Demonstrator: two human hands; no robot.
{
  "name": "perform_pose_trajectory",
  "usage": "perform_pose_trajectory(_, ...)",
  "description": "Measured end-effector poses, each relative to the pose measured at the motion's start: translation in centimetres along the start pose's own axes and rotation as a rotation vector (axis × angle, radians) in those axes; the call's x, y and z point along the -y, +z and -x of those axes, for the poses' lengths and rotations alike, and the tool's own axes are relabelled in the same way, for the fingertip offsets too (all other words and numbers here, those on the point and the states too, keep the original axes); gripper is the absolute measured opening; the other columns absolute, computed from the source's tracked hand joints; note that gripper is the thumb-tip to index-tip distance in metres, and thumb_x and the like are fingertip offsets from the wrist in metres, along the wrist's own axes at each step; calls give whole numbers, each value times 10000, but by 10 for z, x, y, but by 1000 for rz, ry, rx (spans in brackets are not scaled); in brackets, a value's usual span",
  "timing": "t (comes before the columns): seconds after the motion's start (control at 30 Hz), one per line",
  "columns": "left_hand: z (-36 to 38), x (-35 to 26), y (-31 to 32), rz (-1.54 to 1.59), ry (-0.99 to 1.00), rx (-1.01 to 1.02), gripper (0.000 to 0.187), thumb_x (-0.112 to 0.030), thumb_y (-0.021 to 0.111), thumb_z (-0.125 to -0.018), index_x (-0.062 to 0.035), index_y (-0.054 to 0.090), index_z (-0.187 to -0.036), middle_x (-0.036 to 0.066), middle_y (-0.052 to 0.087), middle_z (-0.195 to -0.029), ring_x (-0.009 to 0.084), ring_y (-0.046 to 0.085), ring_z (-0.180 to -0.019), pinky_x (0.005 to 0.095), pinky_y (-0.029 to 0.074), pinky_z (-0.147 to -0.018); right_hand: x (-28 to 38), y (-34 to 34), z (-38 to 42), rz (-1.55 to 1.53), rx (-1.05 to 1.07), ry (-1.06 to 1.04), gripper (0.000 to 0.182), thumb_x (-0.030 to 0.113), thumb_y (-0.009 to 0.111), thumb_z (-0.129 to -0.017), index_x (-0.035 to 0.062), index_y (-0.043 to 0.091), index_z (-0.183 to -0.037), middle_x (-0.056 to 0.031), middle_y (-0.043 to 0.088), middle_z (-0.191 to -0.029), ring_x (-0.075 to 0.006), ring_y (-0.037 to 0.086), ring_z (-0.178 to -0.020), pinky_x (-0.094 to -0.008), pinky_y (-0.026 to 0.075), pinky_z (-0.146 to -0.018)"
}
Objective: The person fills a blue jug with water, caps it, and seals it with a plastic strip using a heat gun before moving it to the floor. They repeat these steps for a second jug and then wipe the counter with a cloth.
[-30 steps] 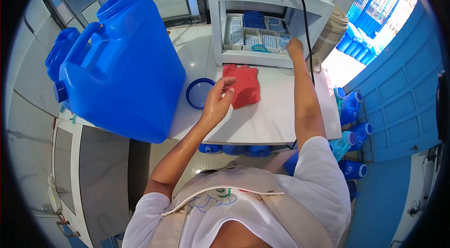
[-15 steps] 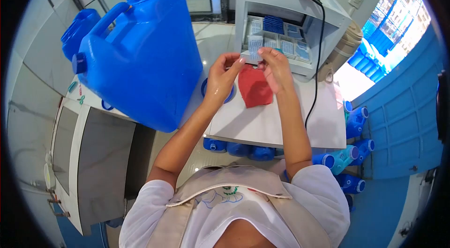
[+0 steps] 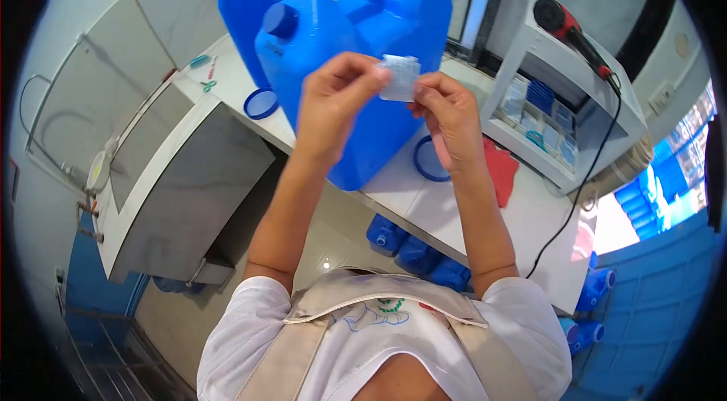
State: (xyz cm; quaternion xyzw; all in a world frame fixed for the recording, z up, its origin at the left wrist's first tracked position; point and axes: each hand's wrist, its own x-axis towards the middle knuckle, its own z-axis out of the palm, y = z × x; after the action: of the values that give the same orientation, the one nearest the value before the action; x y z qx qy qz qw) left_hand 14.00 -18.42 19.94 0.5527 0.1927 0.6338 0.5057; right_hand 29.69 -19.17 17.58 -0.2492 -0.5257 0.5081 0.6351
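Observation:
My left hand (image 3: pixel 333 106) pinches the left edge of a small pale, semi-clear label (image 3: pixel 400 78) between thumb and fingertips. My right hand (image 3: pixel 450 115) is closed on its lower right edge, so the label is held up between both hands. Just behind it stands a big blue water jug (image 3: pixel 367 155), upright on the counter, with its wide top mouth uncovered and a small cap on its spout. Below my right wrist lie a blue ring-shaped lid (image 3: pixel 418 162) and a red cloth (image 3: pixel 501 175), both partly hidden by the arm.
Another blue jug (image 3: pixel 250 3) stands behind on the left, near a round blue lid (image 3: pixel 261 103). At right, a white shelf (image 3: pixel 522 45) holds packs of labels, with a red-and-black heat gun (image 3: pixel 564 22) on top. Its black cord (image 3: pixel 579 200) crosses the counter. Several jugs (image 3: pixel 415 255) sit underneath.
The view has turned left. Both hands, with the label between them, have moved from in front of the shelf to in front of the big jug.

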Motion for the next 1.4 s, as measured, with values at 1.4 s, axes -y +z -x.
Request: perform_pose_trajectory(1.4, -52, -77, -72, -1160, 362, -128, 377, -171, 698, -766, -36, 504, -1060, 132, 597, -984, 248, 585, -882, 340, 469, -767, 183, -268, -130, 2011, -620, 282, 406, 202, 527, -654, -16, 618, -984, -254, 616, -973, -382, 599, -937, -408, 472, -793)
